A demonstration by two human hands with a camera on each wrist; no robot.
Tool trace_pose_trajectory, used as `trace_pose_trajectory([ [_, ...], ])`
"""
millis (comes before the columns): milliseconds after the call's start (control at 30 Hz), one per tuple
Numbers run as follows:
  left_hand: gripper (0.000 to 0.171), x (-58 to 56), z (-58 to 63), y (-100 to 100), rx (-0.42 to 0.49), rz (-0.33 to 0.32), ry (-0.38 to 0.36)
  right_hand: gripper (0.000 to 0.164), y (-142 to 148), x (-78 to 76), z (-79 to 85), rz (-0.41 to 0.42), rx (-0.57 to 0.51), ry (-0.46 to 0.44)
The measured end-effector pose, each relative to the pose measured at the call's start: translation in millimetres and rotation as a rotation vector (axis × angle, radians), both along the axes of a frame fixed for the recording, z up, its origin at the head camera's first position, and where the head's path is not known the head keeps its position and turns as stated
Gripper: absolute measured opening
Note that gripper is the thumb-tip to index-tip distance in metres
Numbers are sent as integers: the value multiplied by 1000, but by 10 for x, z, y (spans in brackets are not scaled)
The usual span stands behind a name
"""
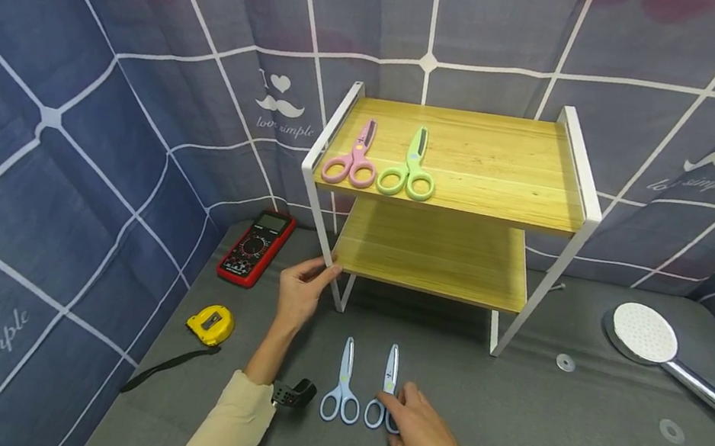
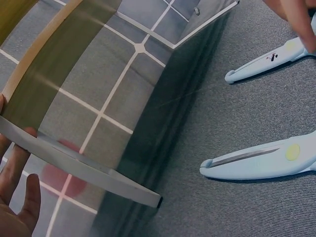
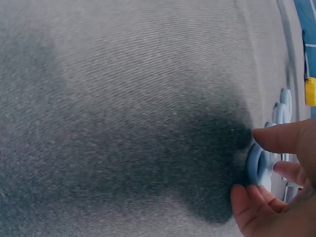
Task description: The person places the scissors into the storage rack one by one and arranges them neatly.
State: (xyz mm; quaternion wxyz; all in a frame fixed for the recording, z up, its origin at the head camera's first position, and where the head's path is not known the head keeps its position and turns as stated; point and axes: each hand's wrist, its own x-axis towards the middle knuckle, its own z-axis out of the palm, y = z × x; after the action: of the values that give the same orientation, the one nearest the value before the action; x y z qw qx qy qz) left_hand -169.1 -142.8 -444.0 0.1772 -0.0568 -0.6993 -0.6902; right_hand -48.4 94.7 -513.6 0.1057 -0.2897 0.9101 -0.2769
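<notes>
A two-tier shelf (image 1: 498, 167) with wooden boards and a white frame stands at the back. My left hand (image 1: 300, 295) grips its left front leg (image 2: 94, 172) by the lower board's corner. In front of the shelf, two pairs of light blue scissors lie side by side, blades pointing away. My right hand (image 1: 425, 437) has its thumb and fingers round the handles of the right blue scissors (image 1: 392, 371), partly hiding them. Beside these lie the left blue scissors (image 1: 345, 375), untouched. Pink scissors (image 1: 359, 152) and green scissors (image 1: 414, 160) rest on the top board's left half.
Left of the shelf lie a red multimeter (image 1: 256, 248) and a yellow tape measure (image 1: 210, 324) with a black strap. A shower head (image 1: 644, 334) lies at the right, near two flat metal discs. Patterned blue cloth (image 1: 497, 28) surrounds the grey surface.
</notes>
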Motion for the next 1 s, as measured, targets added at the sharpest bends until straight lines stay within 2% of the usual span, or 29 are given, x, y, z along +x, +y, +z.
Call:
trace_pose_trajectory([
  [133, 19, -21, -48, -10, 17, 2, 1, 51, 9, 4, -40, 22, -1, 65],
  [433, 20, 2, -6, -4, 1, -1, -4, 49, 31, -46, -44, 34, -22, -20],
  [667, 21, 5, -5, -2, -24, 13, -29, 50, 13, -68, -100, 39, -31, -31],
  [867, 20, 7, 4, -4, -45, 21, -31, 46, 26, -32, -189, 41, -76, 56],
  [1000, 20, 7, 5, -6, -50, 17, -30, 46, 23, -17, -158, 22, -129, 113],
])
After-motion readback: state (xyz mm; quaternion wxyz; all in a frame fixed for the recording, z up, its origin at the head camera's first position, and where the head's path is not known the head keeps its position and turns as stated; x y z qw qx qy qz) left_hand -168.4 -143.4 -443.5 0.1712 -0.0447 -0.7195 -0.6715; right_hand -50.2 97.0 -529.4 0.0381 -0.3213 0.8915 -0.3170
